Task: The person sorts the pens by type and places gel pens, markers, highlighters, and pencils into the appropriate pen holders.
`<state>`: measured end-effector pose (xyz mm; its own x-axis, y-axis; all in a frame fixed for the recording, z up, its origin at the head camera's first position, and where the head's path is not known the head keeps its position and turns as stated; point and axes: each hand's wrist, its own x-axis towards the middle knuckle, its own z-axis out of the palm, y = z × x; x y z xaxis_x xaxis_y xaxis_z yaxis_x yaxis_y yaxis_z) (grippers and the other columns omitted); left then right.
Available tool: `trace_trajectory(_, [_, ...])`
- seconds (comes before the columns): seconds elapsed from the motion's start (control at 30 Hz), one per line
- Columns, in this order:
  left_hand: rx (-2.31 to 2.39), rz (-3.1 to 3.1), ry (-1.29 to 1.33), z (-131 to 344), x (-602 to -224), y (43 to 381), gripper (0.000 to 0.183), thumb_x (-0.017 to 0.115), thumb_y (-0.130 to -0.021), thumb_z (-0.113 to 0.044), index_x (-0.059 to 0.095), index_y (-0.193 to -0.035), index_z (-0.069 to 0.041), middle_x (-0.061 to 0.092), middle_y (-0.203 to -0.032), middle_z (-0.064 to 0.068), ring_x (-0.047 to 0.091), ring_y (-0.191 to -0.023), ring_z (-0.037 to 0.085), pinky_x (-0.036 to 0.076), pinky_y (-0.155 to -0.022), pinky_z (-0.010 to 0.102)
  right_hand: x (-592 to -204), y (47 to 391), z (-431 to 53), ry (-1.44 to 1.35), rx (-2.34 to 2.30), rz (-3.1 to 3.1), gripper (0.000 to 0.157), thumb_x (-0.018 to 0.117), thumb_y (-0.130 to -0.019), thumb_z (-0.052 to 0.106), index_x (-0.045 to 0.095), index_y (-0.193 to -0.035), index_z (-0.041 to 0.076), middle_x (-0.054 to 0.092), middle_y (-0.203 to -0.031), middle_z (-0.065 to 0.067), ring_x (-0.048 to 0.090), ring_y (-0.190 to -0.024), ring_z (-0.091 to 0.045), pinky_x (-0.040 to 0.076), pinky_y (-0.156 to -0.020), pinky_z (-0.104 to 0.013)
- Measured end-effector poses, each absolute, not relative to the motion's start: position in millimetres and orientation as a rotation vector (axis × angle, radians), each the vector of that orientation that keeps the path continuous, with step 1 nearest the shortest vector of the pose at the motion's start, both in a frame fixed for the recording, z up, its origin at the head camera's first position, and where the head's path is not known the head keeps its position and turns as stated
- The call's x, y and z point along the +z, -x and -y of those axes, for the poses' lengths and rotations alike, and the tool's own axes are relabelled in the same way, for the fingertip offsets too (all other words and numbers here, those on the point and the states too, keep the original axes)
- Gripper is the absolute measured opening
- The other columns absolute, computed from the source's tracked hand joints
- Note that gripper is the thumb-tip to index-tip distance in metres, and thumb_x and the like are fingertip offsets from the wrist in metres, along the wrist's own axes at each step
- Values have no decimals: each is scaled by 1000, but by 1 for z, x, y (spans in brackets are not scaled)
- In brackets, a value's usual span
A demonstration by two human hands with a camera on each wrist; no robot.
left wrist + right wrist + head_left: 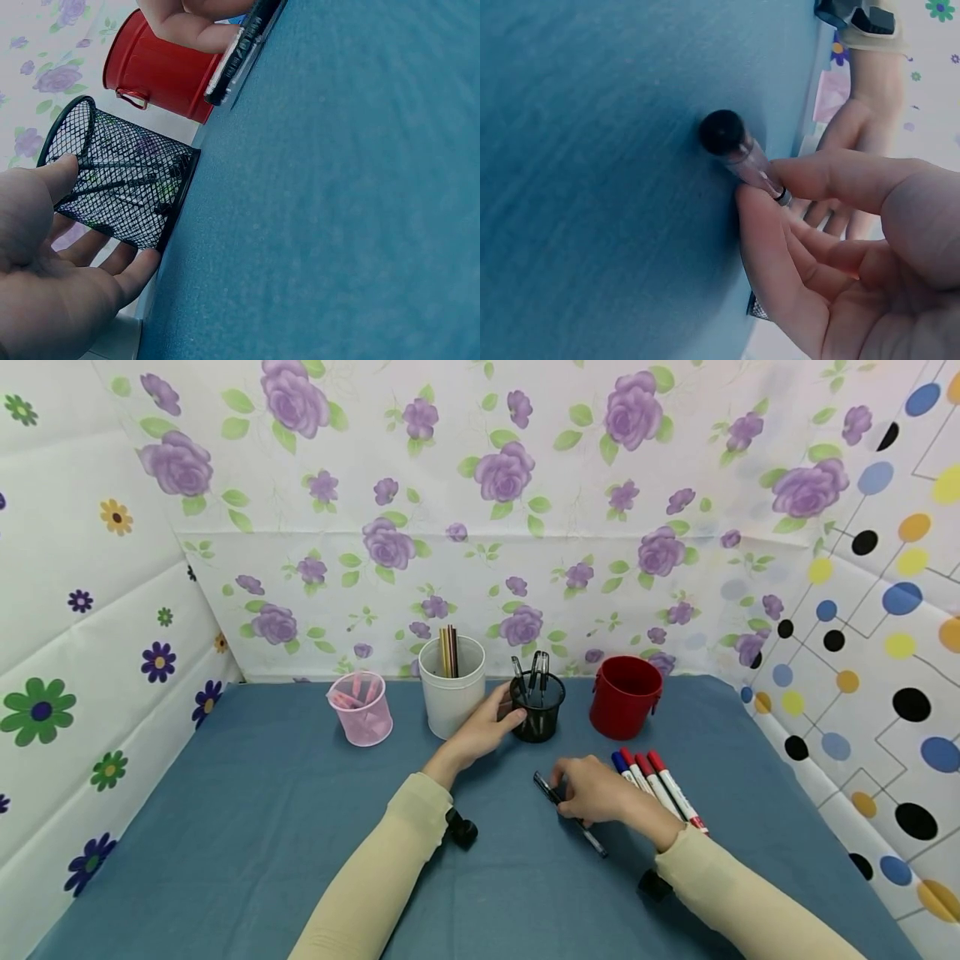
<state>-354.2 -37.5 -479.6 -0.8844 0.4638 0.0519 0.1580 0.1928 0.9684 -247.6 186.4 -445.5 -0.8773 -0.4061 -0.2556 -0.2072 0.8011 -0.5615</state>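
My left hand (pixel 482 724) holds the black mesh pen holder (pixel 542 723) from its left side, with the thumb against the mesh and the other fingers round it in the left wrist view. Several pens (pixel 537 677) stand in that holder. In front of it, my right hand (pixel 600 791) pinches a black-and-clear pen (pixel 595 841) between thumb and fingers. The pen slants low over the blue cloth; its dark end (pixel 724 133) shows in the right wrist view. Whether the pen touches the cloth, I cannot tell.
Several red and blue capped markers (pixel 678 789) lie right of my right hand, partly behind it. A red bucket (pixel 626 702) stands behind them. Left of the mesh holder are a white cup (pixel 453 693) with pencils and a pink basket (pixel 365 727) with pink items.
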Motion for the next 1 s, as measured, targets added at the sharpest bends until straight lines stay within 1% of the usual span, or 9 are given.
trace_trajectory(0.3, [1743,-2231,-583,37,-480,354,68,56,-113,-31,21,-171,-23,33,-171,11,33,-158,31,36,-124,52,-434,258,-203,596,-900,-2517,21,74,-97,4,69,-117,4,69,-76,-3,71,-60,-22,61,-62,-33])
trace_trajectory(0.5, [1745,-2233,-600,37,-480,354,67,56,-113,-29,22,-171,-23,33,-171,12,33,-158,32,36,-124,52,-424,268,-215,572,-1050,-2463,22,73,-99,9,68,-119,4,70,-87,-6,74,-68,-24,63,-70,-35])
trace_trajectory(0.73, [1749,-2217,-598,37,-478,352,66,56,-113,-28,23,-170,-24,34,-170,13,34,-157,32,36,-124,53,-419,275,-228,595,-1173,-2502,24,73,-101,12,67,-123,3,74,-100,-11,75,-77,-23,65,-73,-37])
trace_trajectory(0.8, [1749,-2214,-598,37,-478,352,66,56,-113,-28,23,-170,-24,34,-170,12,35,-157,32,36,-123,53,-417,277,-231,578,-1209,-2522,24,73,-102,13,68,-123,5,74,-103,-12,75,-80,-22,65,-75,-39])
trace_trajectory(0.93, [1745,-2215,-580,37,-478,353,66,56,-113,-27,23,-170,-24,33,-170,12,34,-157,32,36,-123,54,-412,282,-236,551,-1302,-2540,26,73,-102,14,67,-126,4,73,-107,-15,76,-87,-23,65,-82,-47])
trace_trajectory(1.0, [1751,-2206,-572,37,-478,353,67,56,-113,-26,22,-171,-24,33,-171,13,33,-158,32,36,-124,54,-409,285,-239,532,-1353,-2546,28,73,-103,16,66,-128,4,73,-109,-16,75,-91,-24,64,-85,-50])
